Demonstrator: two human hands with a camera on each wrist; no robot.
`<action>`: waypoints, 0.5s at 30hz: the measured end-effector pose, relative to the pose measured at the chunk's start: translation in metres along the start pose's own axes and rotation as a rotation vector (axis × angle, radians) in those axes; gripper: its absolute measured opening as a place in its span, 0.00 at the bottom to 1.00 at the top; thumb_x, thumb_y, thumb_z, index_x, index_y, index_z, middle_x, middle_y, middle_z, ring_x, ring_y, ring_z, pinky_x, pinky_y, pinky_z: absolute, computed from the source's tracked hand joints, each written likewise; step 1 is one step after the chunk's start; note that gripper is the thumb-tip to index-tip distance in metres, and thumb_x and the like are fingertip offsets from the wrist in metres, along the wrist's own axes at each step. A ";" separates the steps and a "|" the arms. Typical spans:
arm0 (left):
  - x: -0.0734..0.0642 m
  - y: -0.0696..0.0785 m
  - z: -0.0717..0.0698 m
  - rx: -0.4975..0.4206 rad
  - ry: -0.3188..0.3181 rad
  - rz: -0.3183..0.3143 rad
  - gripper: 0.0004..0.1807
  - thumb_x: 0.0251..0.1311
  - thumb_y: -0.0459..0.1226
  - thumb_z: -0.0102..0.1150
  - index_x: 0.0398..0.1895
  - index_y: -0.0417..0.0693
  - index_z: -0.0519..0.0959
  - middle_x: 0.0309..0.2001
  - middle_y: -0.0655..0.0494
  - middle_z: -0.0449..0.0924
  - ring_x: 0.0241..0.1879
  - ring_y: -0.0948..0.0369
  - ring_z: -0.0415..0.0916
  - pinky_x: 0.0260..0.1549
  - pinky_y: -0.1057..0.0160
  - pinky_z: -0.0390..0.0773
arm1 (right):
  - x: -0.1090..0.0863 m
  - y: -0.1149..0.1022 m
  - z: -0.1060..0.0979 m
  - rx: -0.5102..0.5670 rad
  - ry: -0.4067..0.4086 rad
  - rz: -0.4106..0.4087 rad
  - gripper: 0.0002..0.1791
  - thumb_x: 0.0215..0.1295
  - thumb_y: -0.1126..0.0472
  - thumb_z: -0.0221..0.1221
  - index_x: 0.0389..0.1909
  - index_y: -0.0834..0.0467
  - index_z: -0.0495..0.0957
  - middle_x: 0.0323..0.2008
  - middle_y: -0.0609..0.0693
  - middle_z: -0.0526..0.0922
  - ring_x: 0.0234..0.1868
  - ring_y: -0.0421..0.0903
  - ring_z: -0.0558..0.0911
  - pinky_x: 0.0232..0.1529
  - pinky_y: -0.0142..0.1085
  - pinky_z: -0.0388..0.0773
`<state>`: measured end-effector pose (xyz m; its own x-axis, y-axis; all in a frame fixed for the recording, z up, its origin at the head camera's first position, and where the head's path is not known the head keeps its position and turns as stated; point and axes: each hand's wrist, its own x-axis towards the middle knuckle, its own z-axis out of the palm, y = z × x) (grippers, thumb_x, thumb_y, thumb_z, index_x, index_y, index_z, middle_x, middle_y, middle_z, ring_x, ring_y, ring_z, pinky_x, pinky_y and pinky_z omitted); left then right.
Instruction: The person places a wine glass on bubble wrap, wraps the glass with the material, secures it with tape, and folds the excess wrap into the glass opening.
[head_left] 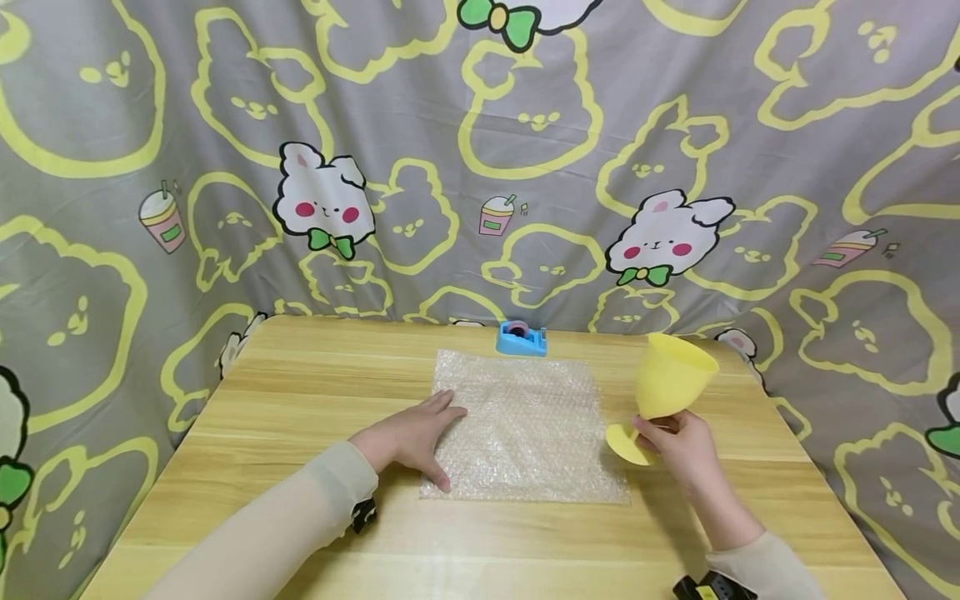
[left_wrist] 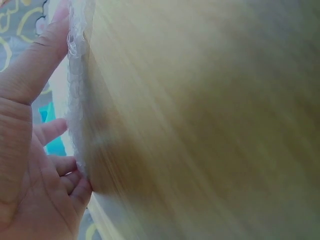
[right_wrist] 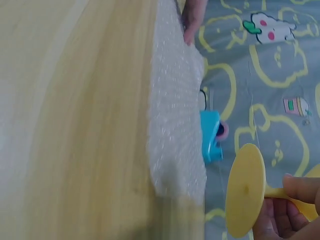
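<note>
A sheet of bubble wrap (head_left: 525,433) lies flat in the middle of the wooden table. On its left edge rests my left hand (head_left: 416,435), fingers spread and thumb toward the near corner. My right hand (head_left: 682,446) pinches the stem of a yellow goblet (head_left: 671,379), held tilted above the table at the sheet's right side. In the right wrist view the goblet's round base (right_wrist: 245,190) faces the camera, and the thumb and curled fingers close round the stem. The left wrist view shows the left fingertips touching the edge of the bubble wrap (left_wrist: 76,95).
A blue tape dispenser (head_left: 521,339) with a roll of tape stands at the table's far edge, just behind the bubble wrap. Beyond the wooden table (head_left: 300,383) hangs a grey curtain (head_left: 420,108) with yellow bear outlines and white rabbits.
</note>
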<state>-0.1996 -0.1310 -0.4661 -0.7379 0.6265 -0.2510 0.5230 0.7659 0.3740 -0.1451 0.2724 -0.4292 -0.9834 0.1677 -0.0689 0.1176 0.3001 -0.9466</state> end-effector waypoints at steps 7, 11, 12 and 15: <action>0.000 -0.001 0.000 0.001 0.006 0.010 0.69 0.31 0.65 0.78 0.78 0.48 0.56 0.79 0.38 0.40 0.78 0.45 0.39 0.73 0.46 0.52 | 0.001 -0.016 0.024 -0.003 -0.067 0.011 0.21 0.67 0.68 0.63 0.55 0.75 0.70 0.39 0.51 0.82 0.37 0.36 0.83 0.41 0.31 0.84; 0.000 -0.002 0.001 -0.004 0.010 0.008 0.69 0.30 0.65 0.78 0.78 0.48 0.56 0.79 0.39 0.41 0.78 0.45 0.39 0.73 0.47 0.52 | 0.002 -0.022 0.040 0.008 -0.111 0.007 0.20 0.67 0.69 0.63 0.54 0.75 0.72 0.39 0.53 0.82 0.37 0.38 0.83 0.41 0.32 0.84; 0.000 -0.002 0.000 -0.007 0.012 0.008 0.69 0.30 0.65 0.78 0.78 0.47 0.56 0.79 0.39 0.41 0.78 0.45 0.39 0.73 0.47 0.52 | 0.003 -0.023 0.043 0.011 -0.119 0.000 0.19 0.66 0.69 0.63 0.53 0.75 0.72 0.38 0.54 0.82 0.37 0.39 0.83 0.41 0.33 0.84; 0.001 -0.001 0.000 -0.009 0.013 0.007 0.70 0.31 0.65 0.78 0.78 0.47 0.56 0.79 0.39 0.41 0.78 0.46 0.40 0.73 0.48 0.52 | 0.003 -0.028 0.053 0.014 -0.139 -0.019 0.19 0.66 0.68 0.64 0.52 0.75 0.73 0.38 0.55 0.82 0.37 0.41 0.83 0.41 0.34 0.84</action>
<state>-0.2007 -0.1315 -0.4671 -0.7398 0.6297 -0.2371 0.5242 0.7603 0.3837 -0.1586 0.2147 -0.4200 -0.9952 0.0304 -0.0926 0.0974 0.2891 -0.9523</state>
